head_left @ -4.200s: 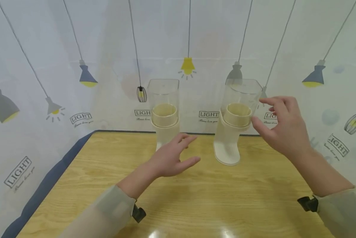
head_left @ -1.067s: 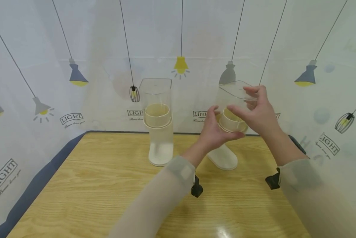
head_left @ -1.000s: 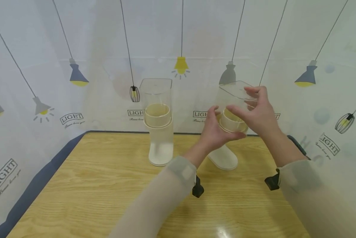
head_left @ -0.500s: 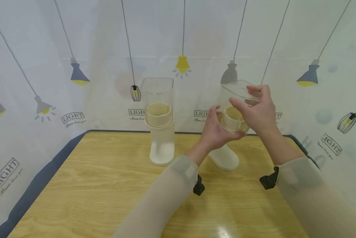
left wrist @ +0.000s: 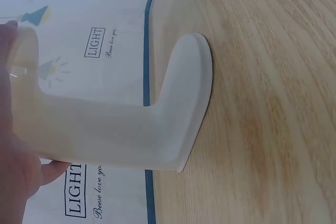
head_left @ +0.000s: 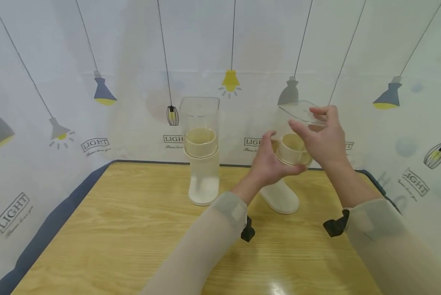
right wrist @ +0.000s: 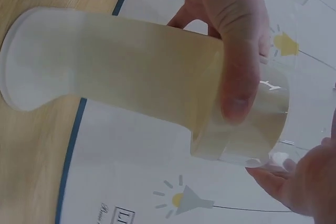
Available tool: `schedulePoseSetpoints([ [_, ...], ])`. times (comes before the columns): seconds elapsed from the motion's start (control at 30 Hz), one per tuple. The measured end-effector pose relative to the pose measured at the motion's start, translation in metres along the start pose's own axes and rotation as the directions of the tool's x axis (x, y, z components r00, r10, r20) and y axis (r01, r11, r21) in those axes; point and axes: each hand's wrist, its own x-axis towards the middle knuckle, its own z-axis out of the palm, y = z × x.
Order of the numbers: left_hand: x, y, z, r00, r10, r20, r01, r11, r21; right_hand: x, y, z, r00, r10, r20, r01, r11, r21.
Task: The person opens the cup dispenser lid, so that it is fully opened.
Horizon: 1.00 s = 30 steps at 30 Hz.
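Observation:
Two matching cream stands with clear square-topped containers are at the table's back edge. On the right-hand stand (head_left: 281, 198), my left hand (head_left: 270, 166) grips the cream collar under the clear container (head_left: 286, 116). The left thumb lies across the collar's front in the right wrist view. Around the upper right of that container curl the fingers and thumb of my right hand (head_left: 325, 137). A cream ring (head_left: 289, 152) shows inside it. The stand's foot points toward the lower right on the tabletop. Left of my hands, the other stand (head_left: 202, 176) is upright with its clear container (head_left: 200, 110).
The wood-grain table (head_left: 132, 229) extends toward me, with a dark blue border (head_left: 63, 211). Behind it hangs a pale sheet (head_left: 132, 82) printed with lamps, close behind both stands. A black wrist mount sits on each sleeve.
Since the oldest frame, both hands have come onto the right-hand stand, and it and its container have turned. In the last second the hands stay in place; the right thumb has risen slightly.

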Motion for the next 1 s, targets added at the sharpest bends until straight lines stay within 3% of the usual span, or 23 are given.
schedulePoseSetpoints([
  [0.17,0.0,0.001,0.0,1.0,0.005,0.019,-0.005,1.0,0.001,0.0,0.001,-0.002,0.998,-0.056,-0.006,0.055,0.998,-0.035],
  [0.33,0.0,0.002,0.0,1.0,0.0,0.031,-0.001,1.0,0.009,0.0,0.0,-0.005,1.0,-0.006,0.001,0.006,1.0,-0.015],
  [0.5,0.0,0.001,0.001,0.999,-0.006,0.038,0.005,1.0,0.03,0.0,-0.003,-0.007,0.998,-0.048,0.029,0.05,0.998,-0.05],
  [0.7,0.001,0.001,-0.002,1.0,0.017,0.025,-0.018,0.999,0.027,0.002,-0.007,-0.012,0.997,-0.032,0.068,0.036,0.998,-0.055],
  [0.9,-0.001,0.002,-0.004,0.999,0.013,0.039,-0.015,0.998,0.053,0.001,-0.012,-0.013,0.991,-0.107,0.078,0.115,0.986,-0.119],
  [1.0,-0.001,0.003,-0.004,0.998,0.028,0.049,-0.031,0.998,0.048,0.002,-0.011,-0.018,0.994,-0.068,0.084,0.078,0.989,-0.124],
])
